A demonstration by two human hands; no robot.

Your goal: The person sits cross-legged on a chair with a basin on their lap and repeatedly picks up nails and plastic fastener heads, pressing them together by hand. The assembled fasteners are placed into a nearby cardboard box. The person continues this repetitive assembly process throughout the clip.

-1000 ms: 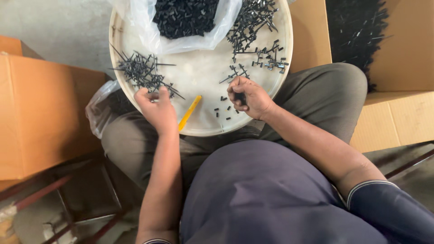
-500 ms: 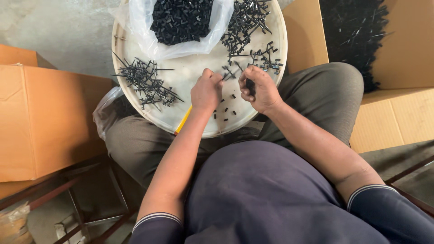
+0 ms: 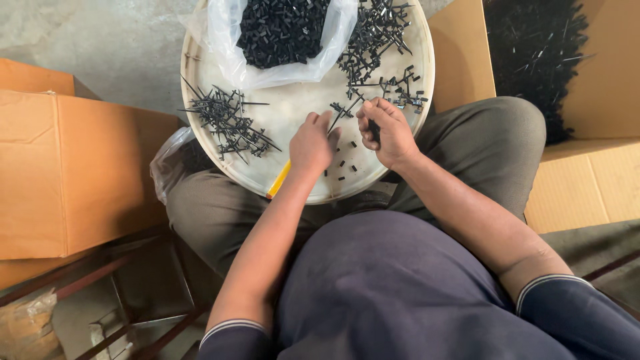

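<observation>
A round white tray point(image 3: 293, 110) rests on my lap. My left hand point(image 3: 311, 143) is over the tray's near part, its fingertips pinching a thin black pin point(image 3: 341, 115). Beside it, my right hand point(image 3: 387, 130) is closed around small black parts point(image 3: 373, 129). A few short black caps point(image 3: 341, 165) lie loose on the tray below both hands. A pile of long black pins point(image 3: 227, 120) lies at the tray's left, and another heap of black pins point(image 3: 377, 40) at its upper right. A clear plastic bag of black caps point(image 3: 280, 30) sits at the tray's far side.
A yellow pencil-like stick point(image 3: 279, 180) lies at the tray's near edge. A closed cardboard box point(image 3: 73, 167) stands at my left. An open cardboard box point(image 3: 587, 173) holding a mass of black pins point(image 3: 533, 60) stands at my right. Metal frame bars point(image 3: 87, 280) lie lower left.
My left hand moved right from the left pin pile to the tray's middle, close to my right hand, with a pin in its fingertips. The right hand stayed near the same spot.
</observation>
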